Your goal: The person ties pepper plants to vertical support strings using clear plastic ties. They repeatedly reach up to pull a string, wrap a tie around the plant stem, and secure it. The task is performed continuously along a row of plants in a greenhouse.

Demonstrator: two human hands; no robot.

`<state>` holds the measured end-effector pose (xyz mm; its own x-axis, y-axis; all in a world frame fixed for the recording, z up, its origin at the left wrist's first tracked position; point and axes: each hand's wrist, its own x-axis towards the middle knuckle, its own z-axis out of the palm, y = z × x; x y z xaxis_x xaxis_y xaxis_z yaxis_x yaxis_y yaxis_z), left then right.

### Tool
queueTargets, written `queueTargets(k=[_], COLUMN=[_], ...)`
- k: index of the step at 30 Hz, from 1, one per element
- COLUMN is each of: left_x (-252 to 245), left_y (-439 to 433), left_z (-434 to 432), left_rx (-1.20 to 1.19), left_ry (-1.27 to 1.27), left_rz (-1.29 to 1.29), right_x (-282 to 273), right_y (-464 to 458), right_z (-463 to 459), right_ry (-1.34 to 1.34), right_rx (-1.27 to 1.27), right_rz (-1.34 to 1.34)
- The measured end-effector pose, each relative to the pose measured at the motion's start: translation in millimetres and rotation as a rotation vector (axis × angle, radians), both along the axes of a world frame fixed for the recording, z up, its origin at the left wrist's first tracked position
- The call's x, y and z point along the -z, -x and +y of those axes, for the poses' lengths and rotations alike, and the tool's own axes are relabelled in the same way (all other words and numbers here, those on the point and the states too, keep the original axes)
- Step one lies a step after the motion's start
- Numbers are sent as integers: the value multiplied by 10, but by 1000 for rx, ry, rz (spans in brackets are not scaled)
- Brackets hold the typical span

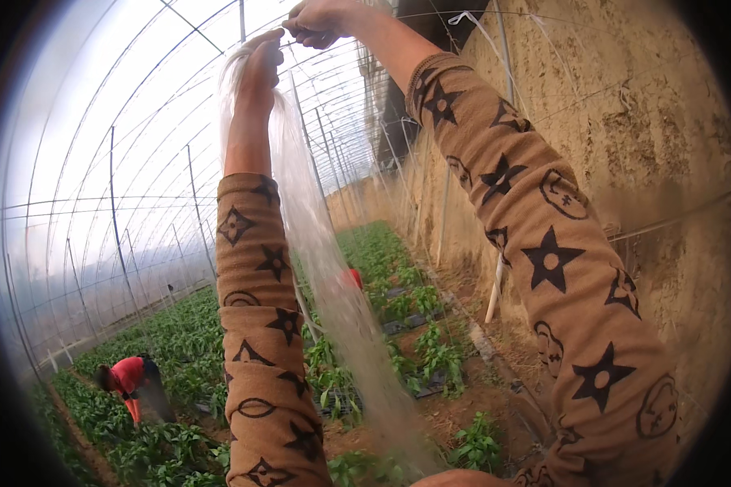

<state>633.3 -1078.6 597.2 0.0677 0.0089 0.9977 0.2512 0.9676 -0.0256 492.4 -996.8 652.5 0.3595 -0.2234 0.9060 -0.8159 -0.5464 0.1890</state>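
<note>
Both my arms reach overhead in brown patterned sleeves. A long bundle of translucent white plastic twine [317, 237] hangs over my left hand [261, 64], gripped there, and trails down between my forearms to the bottom of the view. Just right of it and slightly higher is my right hand [326, 23], its fingers curled and pinched close to the left fingertips. An overhead wire [429, 13] runs beside the right hand. Whether those fingers hold a strand or the wire is too small to tell.
Rows of leafy green pepper plants [377, 255] grow below. A person in a red top [128, 374] bends over plants at left. An earthen wall [591, 122] rises at right, with slanted poles [495, 289] along it. Metal posts [117, 207] support the plastic-covered greenhouse roof [79, 109].
</note>
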Motion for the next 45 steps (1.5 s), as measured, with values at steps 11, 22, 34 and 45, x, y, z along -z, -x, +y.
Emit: queueTargets(k=[11, 22, 34, 45], left_x=[-6, 68, 2426, 5948], left_y=[-23, -132, -471, -247], left_z=[210, 306, 1219, 2638], left_rx=[-510, -134, 704, 617], left_ry=[15, -332, -243, -1563], left_rz=[165, -3, -101, 208], right_x=[1, 104, 2780, 6526], right_y=[-60, -82, -200, -188], right_z=[20, 35, 74, 1096], right_ry=[37, 237, 62, -1618], right_rx=[-131, -586, -1692, -1186], right_rz=[-43, -220, -588, -622])
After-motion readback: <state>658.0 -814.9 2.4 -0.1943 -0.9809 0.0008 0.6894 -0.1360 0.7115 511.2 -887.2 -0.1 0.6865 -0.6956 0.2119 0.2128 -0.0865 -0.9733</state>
